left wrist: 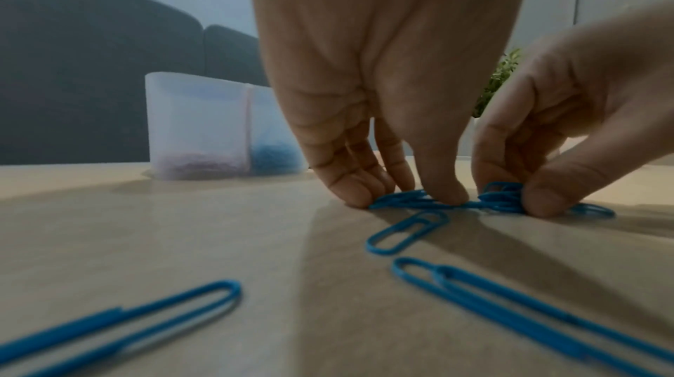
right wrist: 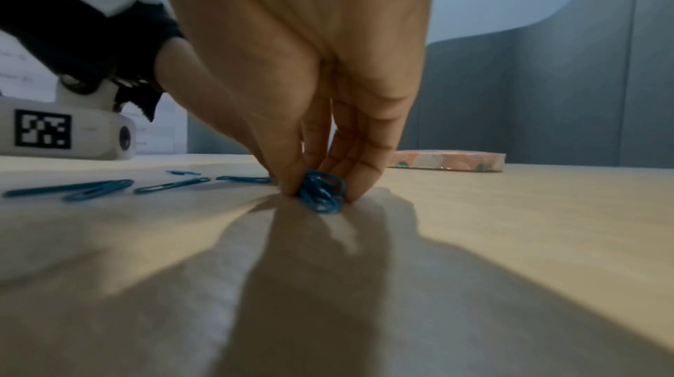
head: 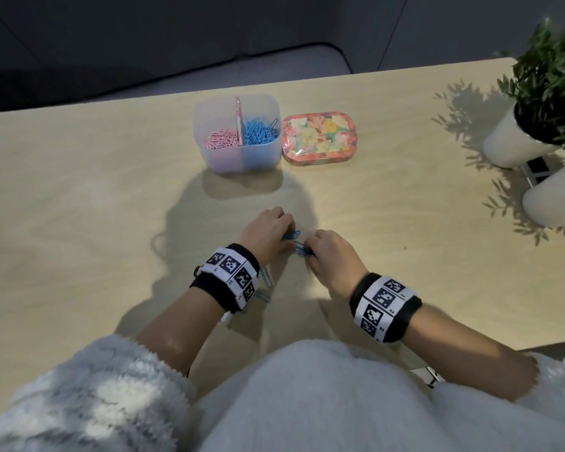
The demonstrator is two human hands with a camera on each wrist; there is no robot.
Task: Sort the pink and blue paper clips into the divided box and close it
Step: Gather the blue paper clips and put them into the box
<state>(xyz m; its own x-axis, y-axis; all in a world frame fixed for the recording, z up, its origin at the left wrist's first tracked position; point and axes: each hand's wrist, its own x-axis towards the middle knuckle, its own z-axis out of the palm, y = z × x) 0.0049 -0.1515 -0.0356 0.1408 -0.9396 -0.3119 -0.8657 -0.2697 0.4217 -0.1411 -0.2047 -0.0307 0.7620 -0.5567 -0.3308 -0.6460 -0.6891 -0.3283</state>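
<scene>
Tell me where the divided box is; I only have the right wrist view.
Observer: The translucent plastic divided box stands open, far across the pale wooden table, left of the floral-patterned lid.
Operator: Which side takes blue?
Observer: Blue wire paper clips fill its right compartment, pink wire paper clips its left.
Operator: And the other hand?
Observer: The left hand pinches loose blue clips flat against the table, beside the right hand's bunch of blue clips.

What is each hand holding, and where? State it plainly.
Right hand pinches a bunch of blue paper clips between thumb and fingertips. Left hand touches flat blue clips with its fingertips; grip unclear.
</scene>
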